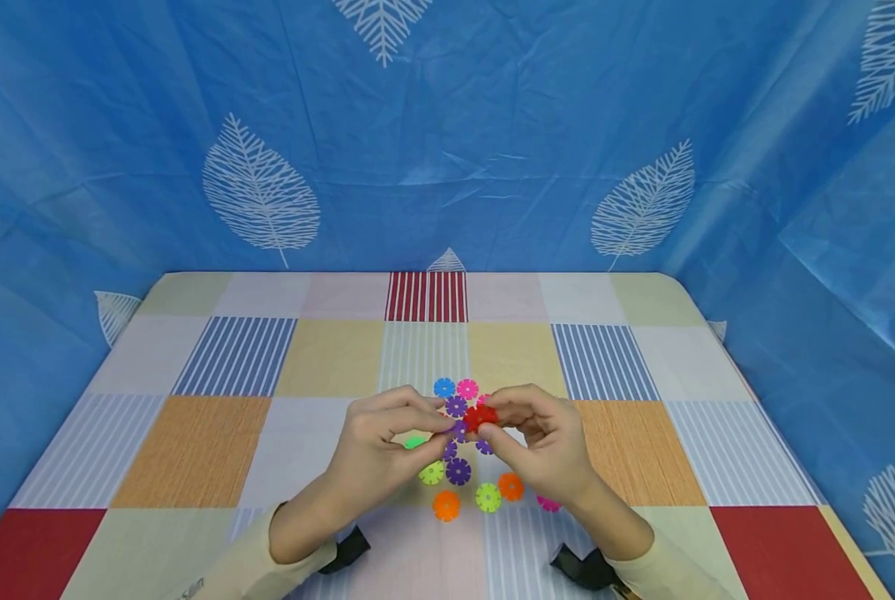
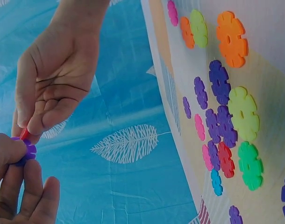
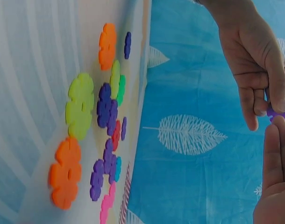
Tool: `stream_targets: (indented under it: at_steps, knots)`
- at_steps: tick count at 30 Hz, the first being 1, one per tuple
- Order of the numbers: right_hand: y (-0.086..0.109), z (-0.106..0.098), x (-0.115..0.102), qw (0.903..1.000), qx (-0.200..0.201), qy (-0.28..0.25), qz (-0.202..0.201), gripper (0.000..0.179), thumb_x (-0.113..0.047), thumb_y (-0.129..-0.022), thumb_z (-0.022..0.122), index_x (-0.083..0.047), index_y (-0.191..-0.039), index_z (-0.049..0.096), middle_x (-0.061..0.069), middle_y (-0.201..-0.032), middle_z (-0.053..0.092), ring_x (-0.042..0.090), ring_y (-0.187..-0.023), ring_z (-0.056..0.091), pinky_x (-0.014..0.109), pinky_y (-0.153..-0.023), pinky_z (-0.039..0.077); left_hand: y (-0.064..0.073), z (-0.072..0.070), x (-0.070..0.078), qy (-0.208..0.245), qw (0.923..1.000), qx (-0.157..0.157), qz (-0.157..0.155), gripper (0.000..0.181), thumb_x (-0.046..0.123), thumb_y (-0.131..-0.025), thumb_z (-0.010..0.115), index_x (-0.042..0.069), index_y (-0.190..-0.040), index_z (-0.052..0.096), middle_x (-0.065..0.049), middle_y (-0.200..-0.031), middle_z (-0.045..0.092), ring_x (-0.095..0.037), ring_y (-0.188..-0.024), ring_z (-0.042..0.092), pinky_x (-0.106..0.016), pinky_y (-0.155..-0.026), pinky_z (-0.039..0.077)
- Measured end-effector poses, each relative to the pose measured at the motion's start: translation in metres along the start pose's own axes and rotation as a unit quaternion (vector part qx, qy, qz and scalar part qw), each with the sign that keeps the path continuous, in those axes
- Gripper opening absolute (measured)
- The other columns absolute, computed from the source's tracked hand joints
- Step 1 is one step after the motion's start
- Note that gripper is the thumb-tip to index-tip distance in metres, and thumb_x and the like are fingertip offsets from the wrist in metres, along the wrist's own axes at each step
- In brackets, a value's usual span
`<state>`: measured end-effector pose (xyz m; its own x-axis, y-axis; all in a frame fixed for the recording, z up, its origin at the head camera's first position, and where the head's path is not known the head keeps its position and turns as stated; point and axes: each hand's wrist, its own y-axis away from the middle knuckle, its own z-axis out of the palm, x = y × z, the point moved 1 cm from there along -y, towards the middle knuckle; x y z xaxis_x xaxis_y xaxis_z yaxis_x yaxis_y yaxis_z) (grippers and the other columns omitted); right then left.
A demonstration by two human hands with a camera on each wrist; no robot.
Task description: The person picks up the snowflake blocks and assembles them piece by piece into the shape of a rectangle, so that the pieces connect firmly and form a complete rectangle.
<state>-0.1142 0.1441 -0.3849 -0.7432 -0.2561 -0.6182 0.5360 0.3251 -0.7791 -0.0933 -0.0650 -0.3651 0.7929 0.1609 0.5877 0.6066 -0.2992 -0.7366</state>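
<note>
Above the table, my left hand [image 1: 395, 435] pinches a purple flower-shaped disc [image 2: 30, 150] between thumb and fingers. Facing it, my right hand [image 1: 541, 437] holds a red notched disc [image 1: 481, 418] by its edge. The two discs meet edge to edge between the hands; fingers hide how deeply they are fitted. Below lie loose discs of the same kind: a dark purple disc [image 1: 458, 472], a yellow-green disc [image 1: 432, 473] and a green disc [image 2: 250, 165] among several others.
Nearer the person lie an orange disc [image 1: 446, 506], a second orange disc [image 1: 511, 487] and a lime disc [image 1: 488, 497]. A blue disc [image 1: 443, 387] and a pink disc [image 1: 467, 389] lie beyond the hands. The patchwork tablecloth [image 1: 215, 450] meets a blue leaf-print curtain [image 1: 447, 167].
</note>
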Motion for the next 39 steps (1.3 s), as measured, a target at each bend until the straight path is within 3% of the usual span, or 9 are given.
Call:
stream_targets:
  at_steps: [8,15,21,30,33,39]
  knots:
    - [-0.0019,-0.0052,0.0017,0.9981,-0.041,0.040,-0.020,0.036,-0.009,-0.086,0.072,0.011,-0.116,0.065,0.021,-0.086,0.071,0.020,-0.071,0.071,0.019,-0.051,0.052,0.0001,-0.0009,-0.0018,-0.002,1.0000,0.006,0.003,0.020,-0.012,-0.072,0.077,0.002,-0.086,0.077,-0.002,-0.082,0.069,-0.023,-0.090,0.071,-0.029,-0.081,0.055]
    - [-0.0055,-0.0034,0.0007,0.9968,-0.054,0.030,-0.051,0.035,-0.007,-0.085,0.070,0.012,-0.113,0.066,0.021,-0.084,0.070,0.021,-0.067,0.068,0.021,-0.056,0.055,-0.0016,-0.0042,-0.0051,0.006,0.9987,-0.030,0.041,0.020,-0.009,-0.074,0.078,0.003,-0.089,0.077,-0.001,-0.084,0.070,-0.018,-0.086,0.069,-0.031,-0.084,0.055]
    - [-0.0042,-0.0004,0.0016,0.9973,-0.051,0.018,-0.049,0.028,-0.004,-0.085,0.070,0.013,-0.108,0.068,0.020,-0.079,0.069,0.022,-0.066,0.067,0.022,-0.054,0.054,-0.0016,-0.0059,-0.0073,0.004,0.9958,-0.060,0.069,0.011,-0.001,-0.082,0.076,0.004,-0.091,0.077,-0.003,-0.087,0.071,-0.014,-0.081,0.068,-0.018,-0.070,0.054]
    - [-0.0014,0.0043,0.0002,0.9986,-0.039,0.008,-0.036,0.023,0.002,-0.087,0.068,0.015,-0.106,0.067,0.020,-0.077,0.068,0.022,-0.066,0.069,0.024,-0.056,0.055,-0.0018,-0.0058,-0.0066,0.021,0.9964,-0.070,0.044,0.019,-0.008,-0.077,0.077,0.006,-0.091,0.077,-0.002,-0.084,0.071,-0.008,-0.071,0.062,-0.015,-0.057,0.051]
    - [-0.0017,0.0039,0.0005,0.9989,-0.031,0.021,-0.030,0.028,-0.006,-0.085,0.071,0.014,-0.105,0.068,0.020,-0.079,0.068,0.021,-0.067,0.067,0.024,-0.058,0.056,-0.0028,-0.0058,-0.0058,0.017,0.9972,-0.064,0.033,0.021,-0.009,-0.076,0.077,0.006,-0.091,0.076,-0.002,-0.085,0.071,-0.010,-0.076,0.065,-0.018,-0.064,0.054]
    - [-0.0004,0.0009,0.0014,0.9993,-0.018,0.032,0.012,0.038,-0.017,-0.078,0.075,0.010,-0.104,0.068,0.018,-0.085,0.068,0.022,-0.075,0.063,0.027,-0.069,0.058,-0.0051,-0.0052,-0.0025,0.015,0.9976,-0.065,-0.020,0.023,-0.006,-0.077,0.077,0.008,-0.094,0.072,0.000,-0.092,0.067,-0.013,-0.087,0.065,-0.026,-0.078,0.056]
